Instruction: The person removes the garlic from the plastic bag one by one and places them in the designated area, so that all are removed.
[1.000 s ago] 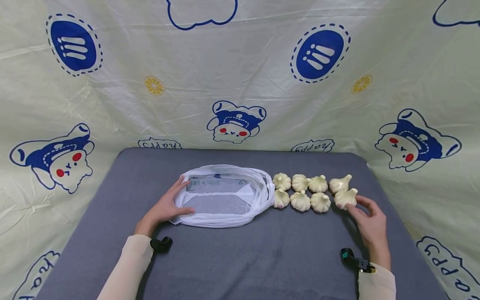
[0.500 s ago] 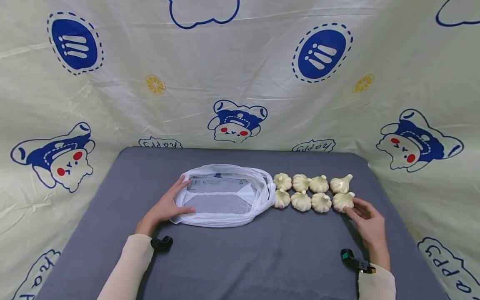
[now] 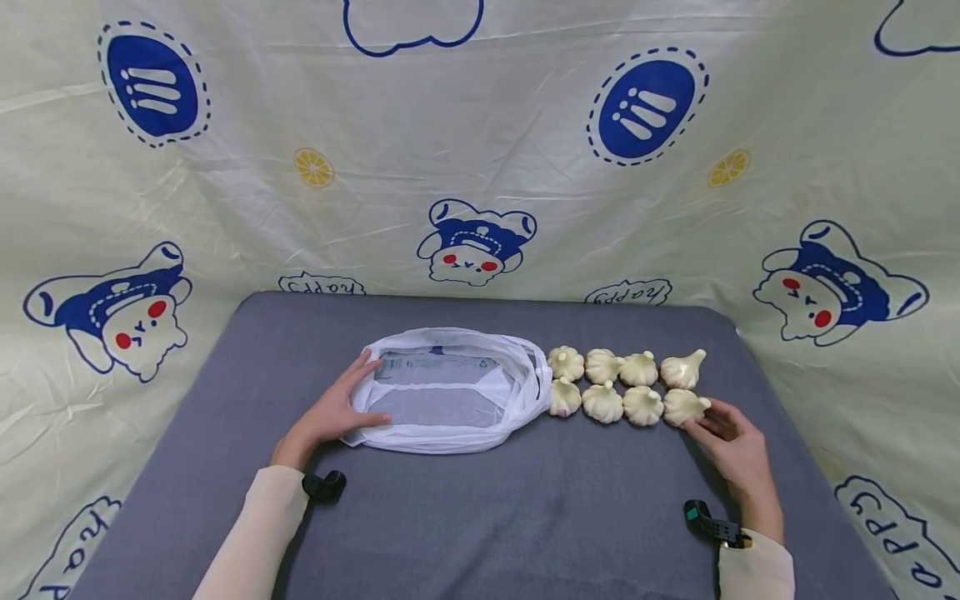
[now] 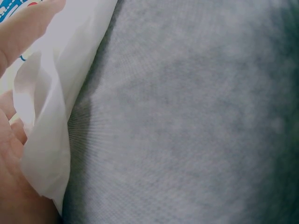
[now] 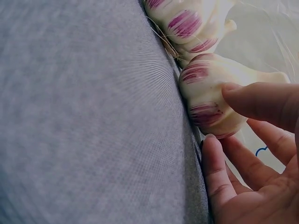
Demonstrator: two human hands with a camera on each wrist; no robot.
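My left hand [image 3: 333, 412] rests against the left end of a white plastic bag [image 3: 442, 440], thumb and forefinger spread along its rim. In the left wrist view, a fold of the bag [image 4: 49, 140] covers part of the palm. At the right end of the near row, my right hand [image 3: 738, 450] pinches a garlic bulb [image 3: 684, 407] between thumb and fingers. Purple streaks mark this garlic bulb [image 5: 205, 93] in the right wrist view, its stem pointing right. Just behind it lies another garlic bulb [image 3: 678, 372].
Several more garlic bulbs [image 3: 602, 402] lie in two rows between the bag's right end and the right hand. The bag's mouth faces up. Grey cloth covers the table [image 3: 510, 517], and a printed curtain [image 3: 375, 225] hangs behind it.
The right hand has brought its garlic bulb down and slightly nearer, from overlapping the bulb behind to the near row's end. The left hand and the bag have stayed in place.
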